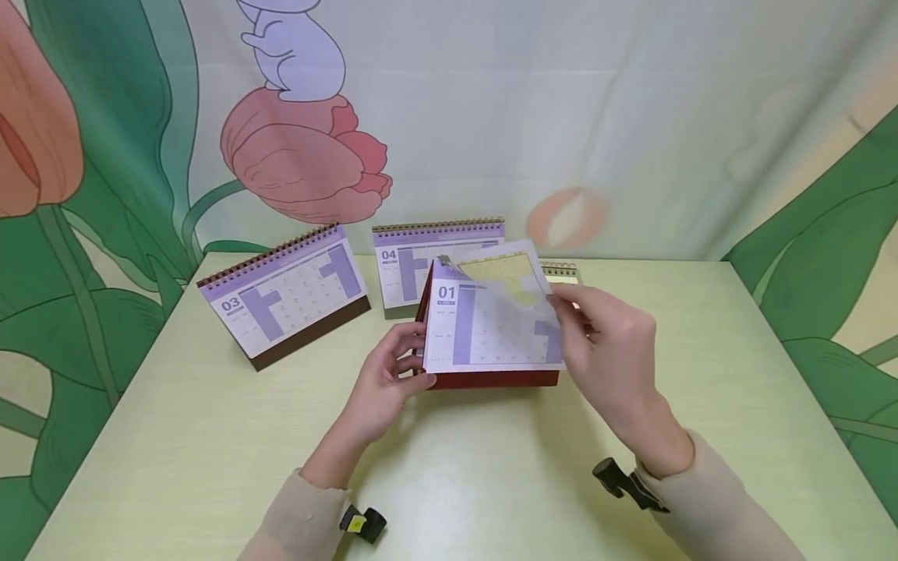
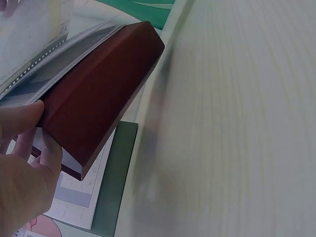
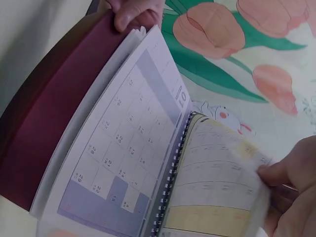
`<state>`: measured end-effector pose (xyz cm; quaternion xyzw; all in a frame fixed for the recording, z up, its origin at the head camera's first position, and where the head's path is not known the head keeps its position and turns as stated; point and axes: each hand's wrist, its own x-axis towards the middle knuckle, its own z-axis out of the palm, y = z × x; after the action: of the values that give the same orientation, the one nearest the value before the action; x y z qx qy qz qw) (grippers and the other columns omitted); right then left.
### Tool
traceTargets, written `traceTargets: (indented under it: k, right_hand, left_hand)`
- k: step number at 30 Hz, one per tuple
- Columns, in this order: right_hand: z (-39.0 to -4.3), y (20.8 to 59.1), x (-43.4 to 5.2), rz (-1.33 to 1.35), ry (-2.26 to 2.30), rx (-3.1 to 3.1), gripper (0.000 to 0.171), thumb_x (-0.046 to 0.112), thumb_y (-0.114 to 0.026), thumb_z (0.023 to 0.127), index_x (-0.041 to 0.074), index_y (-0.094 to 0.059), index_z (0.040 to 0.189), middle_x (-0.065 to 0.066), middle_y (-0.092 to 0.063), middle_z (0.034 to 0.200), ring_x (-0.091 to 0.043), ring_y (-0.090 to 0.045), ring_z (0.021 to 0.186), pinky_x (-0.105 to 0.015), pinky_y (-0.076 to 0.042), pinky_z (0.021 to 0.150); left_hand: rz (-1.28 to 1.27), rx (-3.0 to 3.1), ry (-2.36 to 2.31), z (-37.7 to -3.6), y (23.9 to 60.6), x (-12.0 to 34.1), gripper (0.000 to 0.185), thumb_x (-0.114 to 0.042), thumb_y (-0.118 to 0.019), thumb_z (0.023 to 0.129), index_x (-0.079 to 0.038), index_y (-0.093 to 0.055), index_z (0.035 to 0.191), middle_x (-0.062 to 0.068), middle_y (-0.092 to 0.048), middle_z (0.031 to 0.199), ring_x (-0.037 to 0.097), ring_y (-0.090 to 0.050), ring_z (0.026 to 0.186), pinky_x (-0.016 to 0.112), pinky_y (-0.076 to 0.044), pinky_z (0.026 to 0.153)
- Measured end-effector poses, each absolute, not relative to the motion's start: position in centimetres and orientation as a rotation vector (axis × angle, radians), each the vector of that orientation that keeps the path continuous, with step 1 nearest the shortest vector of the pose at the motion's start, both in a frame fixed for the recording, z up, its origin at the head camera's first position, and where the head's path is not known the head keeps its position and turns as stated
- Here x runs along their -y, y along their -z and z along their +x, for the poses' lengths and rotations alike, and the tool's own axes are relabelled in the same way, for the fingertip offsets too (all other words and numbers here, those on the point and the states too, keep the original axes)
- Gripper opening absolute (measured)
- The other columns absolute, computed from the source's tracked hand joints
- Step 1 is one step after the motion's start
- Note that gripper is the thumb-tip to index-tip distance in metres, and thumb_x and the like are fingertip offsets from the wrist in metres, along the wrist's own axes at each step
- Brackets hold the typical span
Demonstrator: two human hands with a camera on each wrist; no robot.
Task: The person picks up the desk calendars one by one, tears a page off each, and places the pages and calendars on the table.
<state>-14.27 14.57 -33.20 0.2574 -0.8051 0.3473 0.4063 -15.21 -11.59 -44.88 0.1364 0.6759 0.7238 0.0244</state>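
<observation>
four desk calendars (image 1: pixel 491 327), two hands (image 1: pixel 382 382)

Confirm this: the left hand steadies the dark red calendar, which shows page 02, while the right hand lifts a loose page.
Wrong on the page. The calendar shows 01, as the head view makes plain. Otherwise correct: the left hand steadies it and the right hand lifts a page.

- A dark red base (image 1: pixel 491 379) and purple-and-white page (image 1: pixel 491 327) are seen on the held calendar.
- The table (image 1: pixel 210 436) is coloured pale yellow-green.
- Pink tulips and green leaves are printed on the backdrop (image 1: pixel 302 156).
</observation>
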Motion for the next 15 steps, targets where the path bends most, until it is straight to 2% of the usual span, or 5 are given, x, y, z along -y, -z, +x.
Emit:
traceTargets:
  k: [5,7,13,15]
  right_hand:
    - [-15.4,32.9,-14.7,0.497,-1.168,1.944,0.011,-0.012,-0.074,0.087,-0.007,-0.078,0.096,-0.016,-0.076,0.09,-0.03,-0.073,0.061,-0.013,-0.052,0.061]
    - [-15.7,32.8,-14.7,0.441,-1.273,1.916,0.011,-0.011,-0.075,0.087,-0.007,-0.078,0.096,-0.015,-0.076,0.089,-0.029,-0.073,0.061,-0.014,-0.054,0.062]
    - [-16.2,32.5,-15.0,0.306,-1.463,1.92,0.01,-0.007,-0.076,0.088,-0.006,-0.078,0.098,-0.015,-0.076,0.09,-0.01,-0.072,0.065,-0.021,-0.058,0.065]
    - [-16.4,32.3,-15.2,0.277,-1.503,1.93,0.011,-0.005,-0.076,0.089,-0.006,-0.078,0.099,-0.015,-0.076,0.091,-0.009,-0.073,0.066,-0.023,-0.059,0.065]
  left_hand:
    - [0.429,-2.099,-2.213,-15.3,44.7,11.6,0.059,0.026,-0.06,0.085,-0.004,-0.053,0.136,0.019,-0.062,0.122,0.03,-0.065,0.096,0.034,-0.059,0.08]
    - [0.44,-2.104,-2.213,-15.4,44.5,11.6,0.059,0.025,-0.06,0.085,-0.005,-0.054,0.136,0.019,-0.062,0.123,0.03,-0.065,0.097,0.034,-0.06,0.08]
    - [0.474,-2.087,-2.231,-15.6,44.3,11.6,0.06,0.026,-0.06,0.085,-0.004,-0.053,0.137,0.019,-0.061,0.121,0.044,-0.062,0.097,0.032,-0.059,0.078]
    - [0.478,-2.092,-2.231,-15.5,44.2,11.6,0.06,0.026,-0.06,0.085,-0.003,-0.053,0.137,0.018,-0.062,0.12,0.046,-0.061,0.095,0.03,-0.058,0.077]
